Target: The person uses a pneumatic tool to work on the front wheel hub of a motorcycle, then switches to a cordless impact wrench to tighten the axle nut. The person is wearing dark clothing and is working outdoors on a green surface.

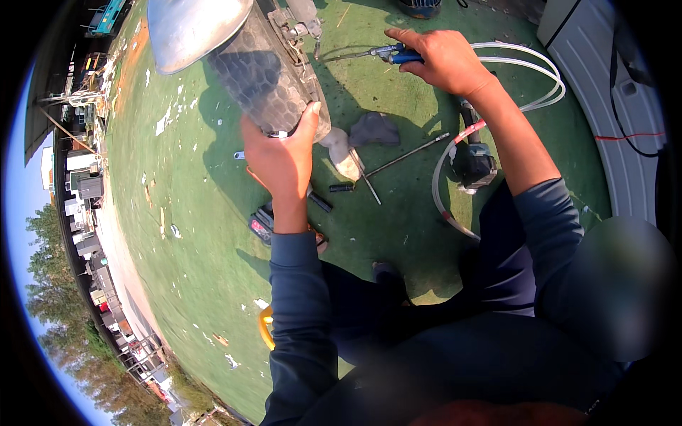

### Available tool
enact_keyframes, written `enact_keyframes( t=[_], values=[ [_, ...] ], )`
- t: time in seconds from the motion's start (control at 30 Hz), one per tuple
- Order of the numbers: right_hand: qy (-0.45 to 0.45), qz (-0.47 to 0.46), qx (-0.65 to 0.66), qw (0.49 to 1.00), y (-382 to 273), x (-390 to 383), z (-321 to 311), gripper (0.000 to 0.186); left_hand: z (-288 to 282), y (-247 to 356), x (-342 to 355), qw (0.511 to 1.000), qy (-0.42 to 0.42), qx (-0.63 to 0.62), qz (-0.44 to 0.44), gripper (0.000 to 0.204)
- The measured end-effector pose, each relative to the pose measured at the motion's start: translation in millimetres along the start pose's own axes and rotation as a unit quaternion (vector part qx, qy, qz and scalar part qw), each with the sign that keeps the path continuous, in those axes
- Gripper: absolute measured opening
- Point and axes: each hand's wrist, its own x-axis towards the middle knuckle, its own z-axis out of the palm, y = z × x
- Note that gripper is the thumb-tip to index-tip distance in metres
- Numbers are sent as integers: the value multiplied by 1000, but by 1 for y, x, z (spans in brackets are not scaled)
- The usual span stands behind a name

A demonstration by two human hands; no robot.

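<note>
Holding dark-grey honeycomb-textured casing in left fingers, already raised above green floor; gripping blue thin-nozzled hose-fed gun in right fingers, right of casing. Seemingly mid-work; cannot judge remainder.

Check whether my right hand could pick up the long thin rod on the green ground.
Probably not straight away: your right hand is holding the blue-handled tool, though nothing appears to lie over the rod.
</note>
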Motion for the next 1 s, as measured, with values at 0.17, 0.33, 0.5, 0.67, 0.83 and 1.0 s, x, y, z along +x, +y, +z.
enact_keyframes(
  t=[0.17, 0.33, 0.5, 0.67, 0.83, 1.0],
  values=[
    [-19, 2, -35, 999, -24, 9, 9, 70, 0, 4, 0, 1000, -7, -27, 10, 75],
    [14, -7, -41, 999, -25, 11, 16, 67, 0, -2, 1, 1000, -1, 2, 31, 78],
    [47, -20, -55, 997, -21, 13, 18, 67, 1, -5, 0, 999, 4, 2, 47, 82],
    [44, -43, -68, 996, -14, 14, 20, 65, 1, -8, -1, 999, -1, 23, 38, 84],
    [55, -70, -70, 994, -11, 15, 15, 64, 1, -15, 0, 999, 0, 7, 36, 93],
    [47, -66, -61, 995, -9, 14, 17, 64, 0, -17, 0, 1000, -12, -13, 25, 93]
  ],
)
